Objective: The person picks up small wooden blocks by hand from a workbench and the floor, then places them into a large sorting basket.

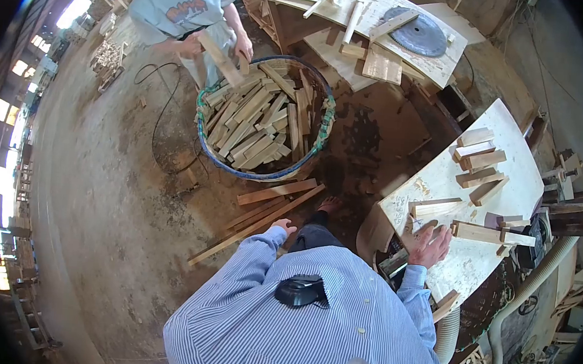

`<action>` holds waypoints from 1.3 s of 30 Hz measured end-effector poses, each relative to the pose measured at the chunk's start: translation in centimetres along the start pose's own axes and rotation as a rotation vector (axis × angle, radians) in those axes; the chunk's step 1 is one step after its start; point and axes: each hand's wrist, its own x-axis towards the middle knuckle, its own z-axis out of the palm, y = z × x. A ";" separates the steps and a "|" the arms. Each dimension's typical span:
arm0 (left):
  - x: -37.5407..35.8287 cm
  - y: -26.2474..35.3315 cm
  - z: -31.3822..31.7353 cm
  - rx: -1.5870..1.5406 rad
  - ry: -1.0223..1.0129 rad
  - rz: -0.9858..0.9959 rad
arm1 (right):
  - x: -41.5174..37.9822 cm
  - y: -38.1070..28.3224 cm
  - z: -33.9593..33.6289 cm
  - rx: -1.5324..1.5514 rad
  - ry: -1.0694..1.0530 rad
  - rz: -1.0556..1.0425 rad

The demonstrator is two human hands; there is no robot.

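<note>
My right hand (430, 248) lies on the pale worktable (463, 267), fingers stretched out and apart, holding nothing. Its fingertips are close to the end of a wooden block (476, 232); whether they touch is hard to tell. Just beyond the hand lies another wooden block (436, 208). My left hand (285, 227) hangs beside my dark-trousered leg, away from the table, with loosely extended fingers and no object visible in it. Left of that leg, long wooden strips (257, 224) rest on the floor. Further blocks (481, 159) form a row across the table's far part.
A large round basket (237, 173) full of wood pieces (259, 118) stands ahead. Behind it, another person (188, 16) holds a wooden piece (219, 58). A circular saw blade (418, 33) lies on a board at the back. A hose (499, 328) runs at right.
</note>
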 end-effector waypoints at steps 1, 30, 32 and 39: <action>0.0 0.4 -0.2 -0.010 -0.016 -0.012 | 0.0 0.1 0.1 0.003 -0.001 0.006; -4.8 1.1 -1.3 0.037 -0.021 -0.020 | -0.1 0.2 -0.1 0.068 0.049 -0.087; -5.9 0.5 -1.2 0.045 -0.028 -0.034 | -0.3 -0.1 0.0 0.049 0.055 -0.089; -7.2 -3.2 0.1 0.026 0.024 -0.053 | 0.2 0.3 0.1 -0.056 -0.028 -0.105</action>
